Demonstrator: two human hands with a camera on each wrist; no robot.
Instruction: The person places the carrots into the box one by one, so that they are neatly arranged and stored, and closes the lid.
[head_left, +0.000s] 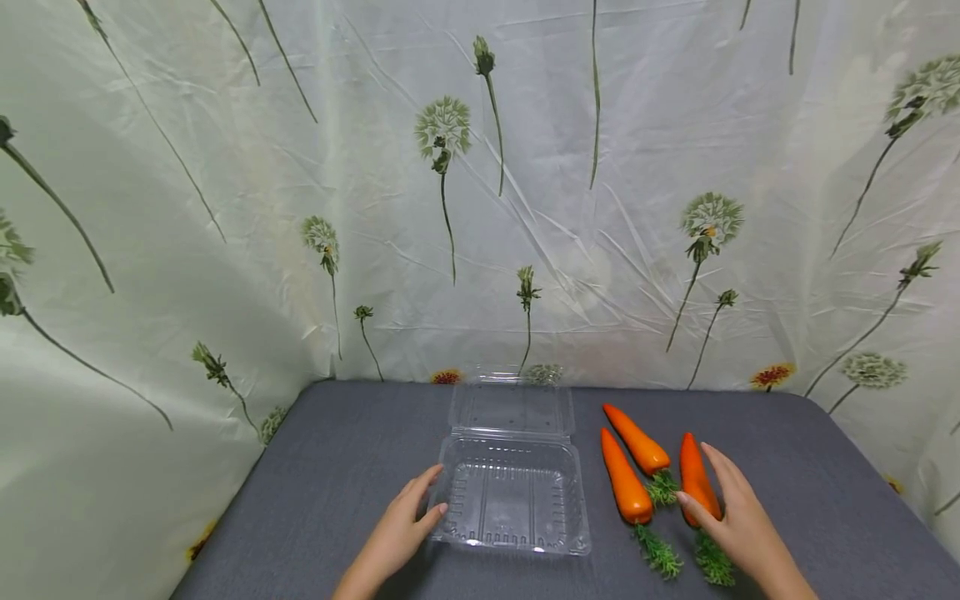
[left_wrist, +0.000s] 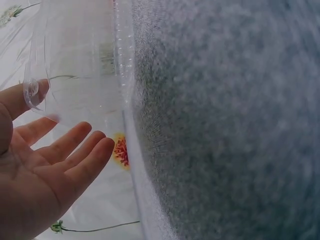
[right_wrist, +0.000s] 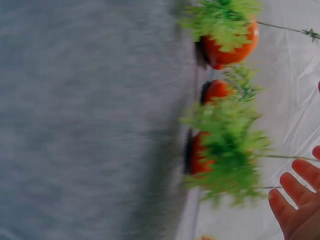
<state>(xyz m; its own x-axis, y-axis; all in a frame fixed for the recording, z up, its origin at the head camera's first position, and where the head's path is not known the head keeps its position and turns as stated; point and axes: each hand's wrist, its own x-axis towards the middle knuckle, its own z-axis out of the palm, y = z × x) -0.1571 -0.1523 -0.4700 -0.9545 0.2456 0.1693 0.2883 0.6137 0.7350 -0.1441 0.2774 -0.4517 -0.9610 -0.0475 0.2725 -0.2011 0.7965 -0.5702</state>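
A clear plastic clamshell box (head_left: 510,500) lies on the grey table with its lid (head_left: 512,408) folded back. At the box's left side is my left hand (head_left: 401,525), its fingers spread loosely by the rim. In the left wrist view, thumb and forefinger of the left hand (left_wrist: 55,165) overlap the clear plastic corner; firm contact cannot be told. Over the rightmost orange carrot (head_left: 693,475), my right hand (head_left: 738,521) hovers with thumb and fingers apart. Two more carrots, an upper one (head_left: 637,437) and a lower one (head_left: 624,479), lie between box and right hand.
Green leafy tops (head_left: 658,552) of the carrots point toward the table's near edge. A white curtain (head_left: 525,233) printed with dandelions hangs behind the grey table (head_left: 337,467) and along its sides.
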